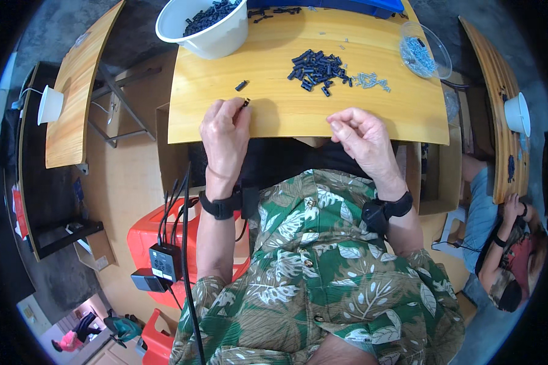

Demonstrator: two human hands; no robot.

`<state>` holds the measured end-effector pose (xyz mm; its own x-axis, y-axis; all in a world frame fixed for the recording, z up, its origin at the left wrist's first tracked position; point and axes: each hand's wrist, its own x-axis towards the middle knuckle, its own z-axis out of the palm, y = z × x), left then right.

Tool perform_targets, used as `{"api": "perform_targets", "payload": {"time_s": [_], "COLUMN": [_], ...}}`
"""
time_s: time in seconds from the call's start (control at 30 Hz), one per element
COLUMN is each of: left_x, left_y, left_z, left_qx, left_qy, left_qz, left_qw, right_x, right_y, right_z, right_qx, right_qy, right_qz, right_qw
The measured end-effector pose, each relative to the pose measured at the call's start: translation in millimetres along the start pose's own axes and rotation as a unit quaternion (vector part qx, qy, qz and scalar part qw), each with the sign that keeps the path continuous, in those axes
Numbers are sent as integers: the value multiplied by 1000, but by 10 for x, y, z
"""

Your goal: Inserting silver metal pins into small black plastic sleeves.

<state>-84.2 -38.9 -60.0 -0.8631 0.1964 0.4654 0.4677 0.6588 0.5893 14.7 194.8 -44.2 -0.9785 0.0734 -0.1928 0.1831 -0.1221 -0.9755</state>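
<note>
My left hand (224, 132) pinches a small black plastic part (246, 103) between thumb and fingers, just above the near left of the wooden table (274, 115). A single black piece (242, 86) of similar look lies a little beyond it. Over the near edge, my right hand (364, 139) has thumb and forefinger pressed together; whatever is between the tips is too small to make out. Beyond my hands lies a heap of black plastic parts (315, 70). Touching its right side is a scatter of small silvery screws (371, 81).
A white bucket (222, 47) full of black parts stands far left. At the back sits a blue bin (359, 6); a clear round tub (429, 70) of screws is at right. Another person (508, 243) sits at a side table on the right. A red stool (146, 237) stands left.
</note>
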Motion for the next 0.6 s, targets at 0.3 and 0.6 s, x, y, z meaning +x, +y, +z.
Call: {"api": "perform_targets", "payload": {"time_s": [0.3, 0.6], "left_x": [181, 250], "left_y": [-173, -247], "left_z": [194, 210], "left_qx": [77, 131], "left_qy": [44, -10], "left_qz": [67, 120], "left_qw": [994, 984], "right_x": [145, 418], "right_y": [98, 66], "right_z": [-134, -77], "right_qx": [-152, -263], "right_qy": [111, 151], "right_qz": [-130, -202], "right_qw": [973, 931]}}
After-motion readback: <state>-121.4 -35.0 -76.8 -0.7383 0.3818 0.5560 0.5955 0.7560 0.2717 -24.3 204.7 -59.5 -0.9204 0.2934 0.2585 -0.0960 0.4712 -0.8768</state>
